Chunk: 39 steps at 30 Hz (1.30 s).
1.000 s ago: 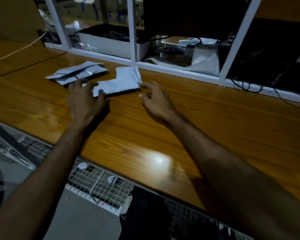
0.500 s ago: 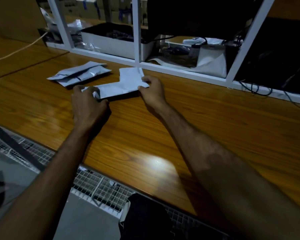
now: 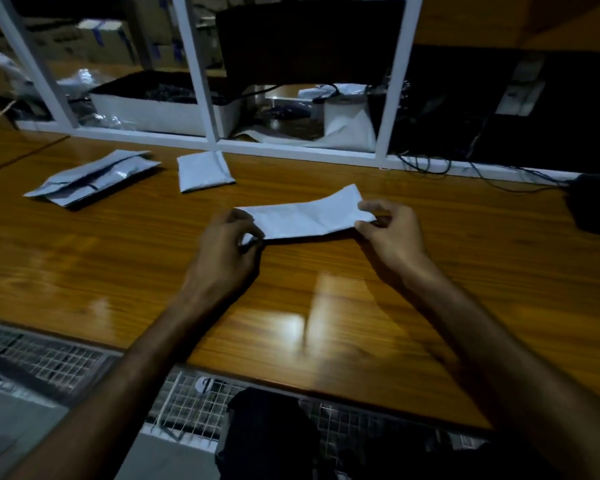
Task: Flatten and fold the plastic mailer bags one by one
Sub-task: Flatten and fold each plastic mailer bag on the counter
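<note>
A white plastic mailer bag [image 3: 309, 216], folded into a long strip, is stretched between my two hands just above the wooden table [image 3: 118, 258]. My left hand [image 3: 227, 247] pinches its left end. My right hand [image 3: 390, 230] pinches its right end between thumb and fingers. A second folded mailer [image 3: 203, 171] lies flat farther back by the white frame. To the far left lies a small stack of folded mailers [image 3: 90, 178].
A white metal frame [image 3: 201, 81] with glass panes runs along the table's far edge, with boxes and a tray behind it. Dark cables [image 3: 465, 171] and a black object [image 3: 593, 206] sit at the right. A wire grid [image 3: 49, 358] lies below the table's near edge.
Both hands took a mailer off the one by the frame and brought it right and nearer to me, held at both ends. One mailer stays by the frame.
</note>
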Each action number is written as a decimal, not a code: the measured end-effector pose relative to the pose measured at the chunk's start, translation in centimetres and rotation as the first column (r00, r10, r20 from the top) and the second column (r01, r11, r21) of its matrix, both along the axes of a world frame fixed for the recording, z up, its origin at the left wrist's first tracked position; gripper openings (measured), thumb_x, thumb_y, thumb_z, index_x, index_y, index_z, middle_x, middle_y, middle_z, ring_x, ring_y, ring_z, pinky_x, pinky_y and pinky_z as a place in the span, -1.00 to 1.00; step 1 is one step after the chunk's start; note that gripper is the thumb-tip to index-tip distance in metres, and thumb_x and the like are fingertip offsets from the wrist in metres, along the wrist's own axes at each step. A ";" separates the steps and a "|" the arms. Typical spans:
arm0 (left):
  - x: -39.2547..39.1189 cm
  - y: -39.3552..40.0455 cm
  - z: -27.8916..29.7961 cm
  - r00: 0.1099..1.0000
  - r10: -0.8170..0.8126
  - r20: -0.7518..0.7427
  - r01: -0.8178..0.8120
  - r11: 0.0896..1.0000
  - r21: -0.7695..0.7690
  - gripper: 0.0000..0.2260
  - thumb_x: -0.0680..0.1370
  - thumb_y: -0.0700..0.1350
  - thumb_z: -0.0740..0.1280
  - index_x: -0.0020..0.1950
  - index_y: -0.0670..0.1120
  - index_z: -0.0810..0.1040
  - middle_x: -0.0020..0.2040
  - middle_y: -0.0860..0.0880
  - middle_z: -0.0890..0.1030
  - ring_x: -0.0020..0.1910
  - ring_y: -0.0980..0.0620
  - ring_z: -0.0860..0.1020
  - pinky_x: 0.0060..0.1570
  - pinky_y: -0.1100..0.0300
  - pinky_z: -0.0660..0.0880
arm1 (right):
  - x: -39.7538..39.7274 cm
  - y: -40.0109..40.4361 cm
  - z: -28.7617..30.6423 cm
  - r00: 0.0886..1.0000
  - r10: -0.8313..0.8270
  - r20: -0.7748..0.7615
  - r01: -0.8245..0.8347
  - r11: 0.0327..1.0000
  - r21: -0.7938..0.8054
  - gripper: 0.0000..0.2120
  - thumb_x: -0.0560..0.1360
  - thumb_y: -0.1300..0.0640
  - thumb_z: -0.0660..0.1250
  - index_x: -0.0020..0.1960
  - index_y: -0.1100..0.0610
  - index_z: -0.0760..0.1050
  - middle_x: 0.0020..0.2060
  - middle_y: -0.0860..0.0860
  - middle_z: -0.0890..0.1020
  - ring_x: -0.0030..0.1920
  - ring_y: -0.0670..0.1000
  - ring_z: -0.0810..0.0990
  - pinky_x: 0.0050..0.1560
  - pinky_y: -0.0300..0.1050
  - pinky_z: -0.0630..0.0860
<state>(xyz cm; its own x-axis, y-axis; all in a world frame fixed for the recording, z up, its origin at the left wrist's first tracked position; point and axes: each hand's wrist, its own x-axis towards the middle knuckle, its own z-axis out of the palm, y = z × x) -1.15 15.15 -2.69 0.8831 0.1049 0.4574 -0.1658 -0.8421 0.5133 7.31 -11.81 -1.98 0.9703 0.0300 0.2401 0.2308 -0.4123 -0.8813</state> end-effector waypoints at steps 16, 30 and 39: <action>-0.4 -14.0 0.2 0.955 -0.296 -0.011 0.293 0.940 0.177 -0.76 0.64 0.01 0.37 0.27 0.00 0.65 0.28 0.01 0.55 0.28 0.06 0.46 0.12 0.00 0.60 | -8.5 -16.8 -0.6 0.952 -0.305 0.022 0.304 0.938 -0.167 -0.72 0.56 0.14 0.47 0.26 0.03 0.62 0.19 -0.11 0.49 0.16 -0.11 0.52 0.10 -0.24 0.50; 5.7 -21.8 2.5 0.962 -0.167 -0.216 0.234 0.913 0.336 -0.86 0.58 -0.19 0.24 0.08 -0.12 0.56 0.06 -0.12 0.60 -0.06 -0.14 0.56 -0.15 0.05 0.45 | -1.9 -8.0 0.5 0.994 0.038 0.101 0.040 0.744 -0.667 -0.66 0.74 0.05 0.12 0.44 0.07 0.49 0.59 0.01 0.33 0.55 0.13 0.33 0.42 0.06 0.38; 6.4 -21.1 -0.7 0.952 -0.191 -0.241 0.285 0.843 0.457 -0.60 0.66 0.02 0.20 0.44 -0.13 0.47 0.37 -0.14 0.57 0.40 -0.13 0.49 0.52 -0.09 0.29 | -0.9 -8.0 -2.3 0.984 0.152 0.095 -0.050 0.742 -0.669 -0.59 0.70 0.08 0.19 0.53 0.09 0.38 0.59 0.10 0.31 0.60 0.07 0.24 0.59 -0.07 0.06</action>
<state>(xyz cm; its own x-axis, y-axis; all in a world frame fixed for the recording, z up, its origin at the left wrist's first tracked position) 5.23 -5.93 -3.42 0.9234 -0.3100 0.2265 -0.3377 -0.9365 0.0950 6.42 -19.83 -4.24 0.9118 0.3261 0.2493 0.3991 -0.8464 -0.3525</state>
